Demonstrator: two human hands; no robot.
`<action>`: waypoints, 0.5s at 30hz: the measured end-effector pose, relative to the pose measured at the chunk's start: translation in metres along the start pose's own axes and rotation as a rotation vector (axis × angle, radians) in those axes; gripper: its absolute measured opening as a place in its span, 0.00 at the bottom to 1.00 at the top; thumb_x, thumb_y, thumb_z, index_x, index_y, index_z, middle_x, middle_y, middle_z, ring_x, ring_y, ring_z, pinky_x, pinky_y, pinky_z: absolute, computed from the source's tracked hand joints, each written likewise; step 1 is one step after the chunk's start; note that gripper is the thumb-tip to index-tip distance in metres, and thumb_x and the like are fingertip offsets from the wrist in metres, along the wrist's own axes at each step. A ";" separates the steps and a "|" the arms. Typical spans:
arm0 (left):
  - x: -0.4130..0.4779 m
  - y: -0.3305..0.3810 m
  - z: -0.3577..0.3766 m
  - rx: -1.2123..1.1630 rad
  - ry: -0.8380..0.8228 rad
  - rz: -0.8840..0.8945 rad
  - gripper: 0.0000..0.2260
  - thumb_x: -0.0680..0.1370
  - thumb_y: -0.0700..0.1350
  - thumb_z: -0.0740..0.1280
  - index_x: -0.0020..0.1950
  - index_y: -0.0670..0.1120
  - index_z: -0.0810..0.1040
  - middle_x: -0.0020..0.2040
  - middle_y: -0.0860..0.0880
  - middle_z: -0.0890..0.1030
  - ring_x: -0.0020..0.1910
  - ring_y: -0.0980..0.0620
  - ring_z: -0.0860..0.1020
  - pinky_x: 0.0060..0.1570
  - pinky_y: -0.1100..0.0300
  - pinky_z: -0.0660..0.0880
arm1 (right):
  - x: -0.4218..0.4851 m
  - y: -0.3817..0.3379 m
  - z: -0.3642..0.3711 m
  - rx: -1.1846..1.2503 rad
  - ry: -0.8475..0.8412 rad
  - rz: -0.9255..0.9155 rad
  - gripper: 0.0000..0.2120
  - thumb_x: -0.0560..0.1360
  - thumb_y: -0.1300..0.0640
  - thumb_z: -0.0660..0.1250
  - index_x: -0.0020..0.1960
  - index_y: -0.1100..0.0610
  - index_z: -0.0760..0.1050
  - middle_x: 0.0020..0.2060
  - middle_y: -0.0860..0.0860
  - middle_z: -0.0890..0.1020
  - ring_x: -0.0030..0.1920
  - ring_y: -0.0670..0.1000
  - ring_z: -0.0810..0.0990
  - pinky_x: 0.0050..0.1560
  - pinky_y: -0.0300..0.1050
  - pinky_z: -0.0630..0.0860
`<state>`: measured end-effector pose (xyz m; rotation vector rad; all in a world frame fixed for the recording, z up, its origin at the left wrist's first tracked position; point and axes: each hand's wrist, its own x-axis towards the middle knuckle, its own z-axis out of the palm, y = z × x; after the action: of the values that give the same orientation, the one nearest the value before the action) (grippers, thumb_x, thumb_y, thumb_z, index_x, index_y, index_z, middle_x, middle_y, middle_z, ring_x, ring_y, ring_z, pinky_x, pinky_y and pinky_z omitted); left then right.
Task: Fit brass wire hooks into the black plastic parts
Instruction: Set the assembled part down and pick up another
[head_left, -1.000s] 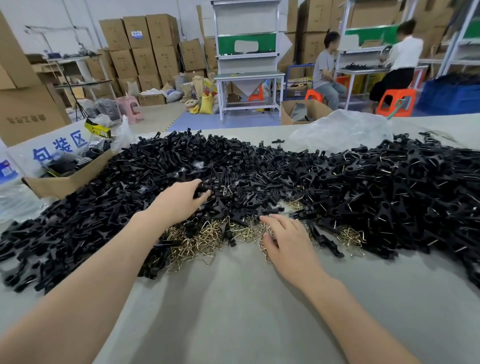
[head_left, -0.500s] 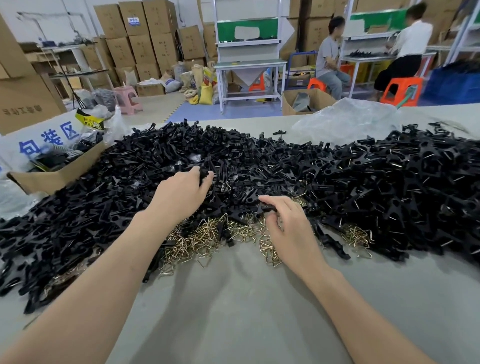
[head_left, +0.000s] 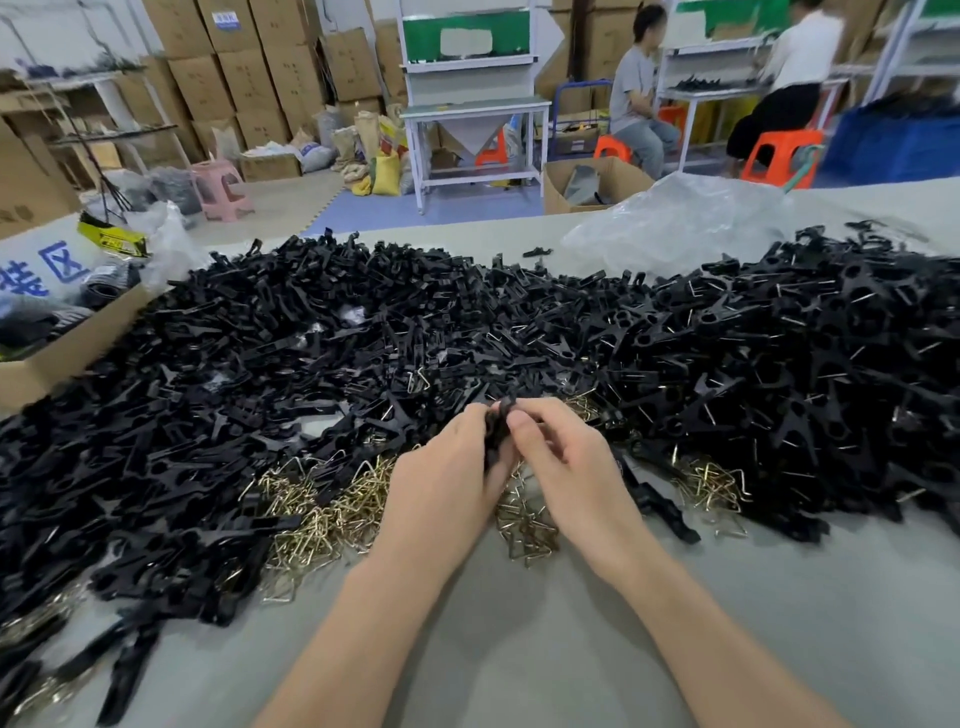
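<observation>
In the head view, both hands have come together above the near edge of the heap. The left hand (head_left: 441, 483) grips a single black part (head_left: 497, 423) lifted clear of the pile, its fingers curled round it. The right hand (head_left: 566, 467) is closed against the same part from the other side, thumb pressed at its top. Whether a hook sits between the right fingers is hidden, so I cannot tell. This reads as the fitting step under way, with picking over. The loose hooks (head_left: 322, 512) lie just below the hands on the counter (head_left: 519, 654), and the black pile (head_left: 311, 338) spreads behind them. Half a second ago the hands were apart: the left was reaching into the black pile and the right was flat among the hooks, fingers down. Both have since risen and met at centre, and the camera has tipped slightly closer.
</observation>
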<state>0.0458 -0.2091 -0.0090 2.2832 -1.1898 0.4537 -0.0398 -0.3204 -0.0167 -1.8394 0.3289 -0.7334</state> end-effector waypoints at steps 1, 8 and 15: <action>0.000 -0.002 -0.001 -0.007 -0.012 -0.023 0.14 0.81 0.61 0.55 0.52 0.51 0.72 0.40 0.55 0.79 0.36 0.51 0.80 0.32 0.59 0.68 | 0.001 0.000 0.000 0.053 0.007 0.027 0.09 0.83 0.52 0.62 0.58 0.49 0.80 0.50 0.44 0.84 0.51 0.41 0.82 0.50 0.31 0.76; 0.011 -0.032 -0.020 0.032 0.252 -0.197 0.13 0.84 0.54 0.55 0.54 0.50 0.75 0.47 0.53 0.78 0.33 0.57 0.72 0.33 0.71 0.60 | 0.016 -0.010 -0.019 0.576 0.213 0.243 0.08 0.83 0.58 0.62 0.54 0.59 0.79 0.45 0.52 0.87 0.45 0.49 0.86 0.47 0.42 0.83; 0.008 -0.057 -0.027 0.070 0.271 -0.475 0.18 0.81 0.49 0.62 0.69 0.43 0.73 0.53 0.41 0.72 0.53 0.39 0.71 0.60 0.42 0.65 | 0.013 -0.010 -0.021 0.759 0.084 0.340 0.12 0.74 0.48 0.70 0.48 0.57 0.75 0.45 0.54 0.81 0.48 0.50 0.82 0.47 0.44 0.81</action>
<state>0.0964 -0.1714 0.0005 2.3683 -0.4845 0.5990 -0.0435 -0.3391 0.0017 -1.0065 0.3450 -0.5860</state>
